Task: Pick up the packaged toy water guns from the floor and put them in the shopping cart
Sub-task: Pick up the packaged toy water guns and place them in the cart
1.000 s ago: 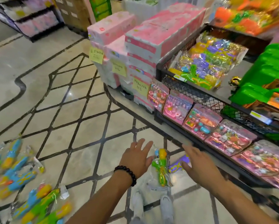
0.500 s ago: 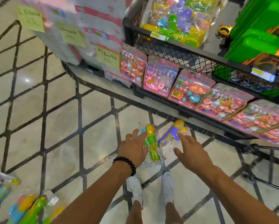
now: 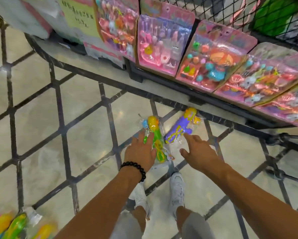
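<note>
- The green water gun (image 3: 157,140), in a clear bag, lies on the tiled floor (image 3: 86,128) just ahead of the person's white shoes (image 3: 177,185).
- The purple water gun (image 3: 177,131), also bagged, lies just beside it on the right, near the foot of the toy rack (image 3: 213,94).
- The left hand (image 3: 141,150), fingers straight, rests on the green one's bag.
- The right hand (image 3: 199,150) is spread open, fingertips at the purple one's bag; contact is unclear.
- More bagged water guns (image 3: 15,226) lie at the lower left.
</note>
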The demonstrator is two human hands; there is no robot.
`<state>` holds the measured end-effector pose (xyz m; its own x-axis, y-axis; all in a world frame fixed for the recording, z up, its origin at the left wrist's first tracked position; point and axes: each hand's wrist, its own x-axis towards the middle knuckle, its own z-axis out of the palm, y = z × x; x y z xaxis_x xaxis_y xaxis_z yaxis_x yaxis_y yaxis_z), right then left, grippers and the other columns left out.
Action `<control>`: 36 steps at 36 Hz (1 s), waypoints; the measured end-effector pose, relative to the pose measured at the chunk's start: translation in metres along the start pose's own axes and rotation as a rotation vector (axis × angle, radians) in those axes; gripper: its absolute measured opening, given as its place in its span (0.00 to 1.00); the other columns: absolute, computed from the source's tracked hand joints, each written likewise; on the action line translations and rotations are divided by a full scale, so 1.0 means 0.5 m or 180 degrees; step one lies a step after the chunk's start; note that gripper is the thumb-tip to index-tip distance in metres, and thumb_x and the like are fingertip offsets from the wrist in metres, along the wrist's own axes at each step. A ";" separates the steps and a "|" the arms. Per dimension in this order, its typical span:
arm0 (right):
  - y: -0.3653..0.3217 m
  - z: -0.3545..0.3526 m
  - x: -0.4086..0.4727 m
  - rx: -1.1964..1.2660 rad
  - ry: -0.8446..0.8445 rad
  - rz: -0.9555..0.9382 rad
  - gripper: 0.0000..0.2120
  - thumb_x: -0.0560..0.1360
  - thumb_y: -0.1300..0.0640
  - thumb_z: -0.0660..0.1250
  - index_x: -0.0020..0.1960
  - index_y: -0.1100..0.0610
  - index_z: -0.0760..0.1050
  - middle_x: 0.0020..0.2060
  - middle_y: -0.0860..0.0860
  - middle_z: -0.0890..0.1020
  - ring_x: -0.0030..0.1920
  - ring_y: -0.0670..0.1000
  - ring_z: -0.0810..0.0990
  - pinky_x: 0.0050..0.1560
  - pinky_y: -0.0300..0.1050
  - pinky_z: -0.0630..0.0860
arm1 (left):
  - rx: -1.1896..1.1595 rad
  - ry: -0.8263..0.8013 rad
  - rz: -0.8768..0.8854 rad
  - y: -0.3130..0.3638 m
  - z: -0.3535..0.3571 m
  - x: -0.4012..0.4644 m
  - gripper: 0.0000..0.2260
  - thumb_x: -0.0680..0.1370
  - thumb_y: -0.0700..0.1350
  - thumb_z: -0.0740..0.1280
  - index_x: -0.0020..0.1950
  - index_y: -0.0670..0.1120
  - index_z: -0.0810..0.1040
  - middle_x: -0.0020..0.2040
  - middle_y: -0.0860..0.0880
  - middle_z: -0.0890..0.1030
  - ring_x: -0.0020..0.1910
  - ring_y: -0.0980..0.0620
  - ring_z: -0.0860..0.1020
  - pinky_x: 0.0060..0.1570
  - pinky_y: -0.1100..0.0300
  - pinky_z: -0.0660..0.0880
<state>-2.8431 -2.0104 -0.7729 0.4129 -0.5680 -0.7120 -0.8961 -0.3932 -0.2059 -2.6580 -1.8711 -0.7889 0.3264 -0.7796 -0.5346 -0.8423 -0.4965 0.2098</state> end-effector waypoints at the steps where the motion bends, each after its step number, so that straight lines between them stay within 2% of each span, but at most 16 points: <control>1: 0.007 0.017 0.025 0.0004 0.0043 0.0021 0.33 0.81 0.41 0.62 0.81 0.47 0.54 0.77 0.55 0.65 0.69 0.63 0.73 0.64 0.59 0.76 | -0.0026 -0.0012 -0.0006 -0.004 0.028 0.019 0.28 0.83 0.57 0.57 0.82 0.55 0.52 0.80 0.47 0.59 0.71 0.39 0.68 0.59 0.45 0.76; 3: 0.022 0.053 0.076 -0.0035 0.0118 0.0037 0.32 0.81 0.41 0.62 0.81 0.49 0.56 0.76 0.56 0.68 0.68 0.63 0.74 0.64 0.58 0.76 | -0.0053 -0.0043 -0.0064 -0.015 0.086 0.059 0.28 0.83 0.58 0.56 0.81 0.56 0.53 0.80 0.46 0.60 0.71 0.40 0.68 0.60 0.45 0.76; 7: 0.058 0.130 0.187 -0.0020 0.0136 0.0074 0.33 0.81 0.42 0.61 0.82 0.48 0.54 0.78 0.56 0.64 0.69 0.65 0.71 0.65 0.60 0.74 | -0.0113 -0.0106 -0.0198 -0.030 0.204 0.148 0.28 0.83 0.59 0.55 0.82 0.56 0.52 0.81 0.47 0.58 0.73 0.41 0.66 0.64 0.46 0.74; 12: 0.111 0.238 0.348 0.0015 0.0101 0.0228 0.34 0.81 0.40 0.60 0.82 0.46 0.51 0.80 0.55 0.60 0.72 0.65 0.69 0.67 0.59 0.73 | -0.0308 -0.0235 -0.0324 -0.047 0.358 0.272 0.27 0.84 0.59 0.56 0.82 0.57 0.53 0.81 0.46 0.57 0.75 0.40 0.63 0.61 0.44 0.75; 15: 0.147 0.302 0.450 0.0161 0.0106 0.0395 0.35 0.80 0.38 0.60 0.82 0.46 0.49 0.79 0.57 0.60 0.71 0.66 0.70 0.68 0.58 0.72 | -0.0411 -0.0382 -0.0476 -0.057 0.447 0.352 0.29 0.84 0.60 0.55 0.82 0.58 0.49 0.82 0.47 0.53 0.76 0.39 0.61 0.66 0.44 0.71; 17: 0.170 0.340 0.515 0.0205 0.0052 0.0446 0.37 0.81 0.38 0.59 0.83 0.46 0.46 0.80 0.59 0.57 0.74 0.66 0.67 0.71 0.57 0.69 | -0.0418 -0.0362 -0.0517 -0.065 0.505 0.406 0.30 0.83 0.60 0.55 0.82 0.58 0.47 0.83 0.46 0.51 0.77 0.38 0.60 0.68 0.42 0.70; 19: 0.192 0.373 0.577 0.0214 0.0050 0.0485 0.38 0.81 0.38 0.59 0.84 0.47 0.44 0.81 0.59 0.52 0.77 0.65 0.63 0.74 0.56 0.66 | -0.0448 -0.0255 -0.0503 -0.072 0.559 0.458 0.30 0.83 0.60 0.56 0.82 0.58 0.47 0.83 0.45 0.50 0.77 0.37 0.62 0.66 0.41 0.72; 21: 0.211 0.406 0.632 0.0221 0.0156 0.0503 0.39 0.81 0.38 0.59 0.84 0.48 0.44 0.81 0.61 0.52 0.76 0.66 0.64 0.72 0.57 0.68 | -0.0431 -0.0089 -0.0496 -0.081 0.608 0.506 0.31 0.83 0.60 0.57 0.82 0.59 0.47 0.83 0.45 0.50 0.76 0.37 0.64 0.65 0.43 0.74; 26: 0.251 0.487 0.748 0.0330 0.0356 0.0590 0.41 0.82 0.42 0.62 0.83 0.51 0.41 0.80 0.64 0.48 0.74 0.68 0.68 0.69 0.57 0.70 | -0.0542 -0.0068 -0.0561 -0.093 0.719 0.604 0.34 0.82 0.60 0.59 0.82 0.60 0.43 0.83 0.45 0.44 0.79 0.35 0.56 0.74 0.41 0.64; 29: 0.271 0.526 0.797 0.0525 0.0482 0.0598 0.43 0.81 0.43 0.64 0.83 0.49 0.38 0.80 0.64 0.43 0.68 0.70 0.73 0.66 0.57 0.72 | -0.0559 -0.0004 -0.0637 -0.089 0.772 0.642 0.36 0.81 0.62 0.59 0.82 0.61 0.39 0.83 0.45 0.40 0.79 0.33 0.53 0.73 0.39 0.64; 33: 0.291 0.574 0.838 0.0751 0.0572 0.0577 0.46 0.80 0.40 0.64 0.83 0.48 0.35 0.80 0.63 0.37 0.73 0.69 0.69 0.69 0.59 0.69 | -0.0561 0.0150 -0.0715 -0.068 0.813 0.654 0.39 0.81 0.64 0.60 0.81 0.61 0.37 0.83 0.46 0.37 0.79 0.32 0.53 0.70 0.39 0.67; 36: 0.293 0.597 0.851 0.0659 0.0706 0.0622 0.47 0.79 0.36 0.64 0.82 0.47 0.36 0.80 0.60 0.35 0.68 0.72 0.72 0.65 0.60 0.71 | -0.0697 0.0243 -0.0764 -0.060 0.825 0.661 0.41 0.80 0.64 0.62 0.80 0.63 0.35 0.82 0.45 0.34 0.79 0.33 0.52 0.65 0.39 0.72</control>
<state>-2.8475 -2.0938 -1.3066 0.2354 -0.7700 -0.5930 -0.9663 -0.1198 -0.2280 -2.7018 -1.9563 -1.3096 0.5425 -0.6528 -0.5288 -0.6281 -0.7332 0.2607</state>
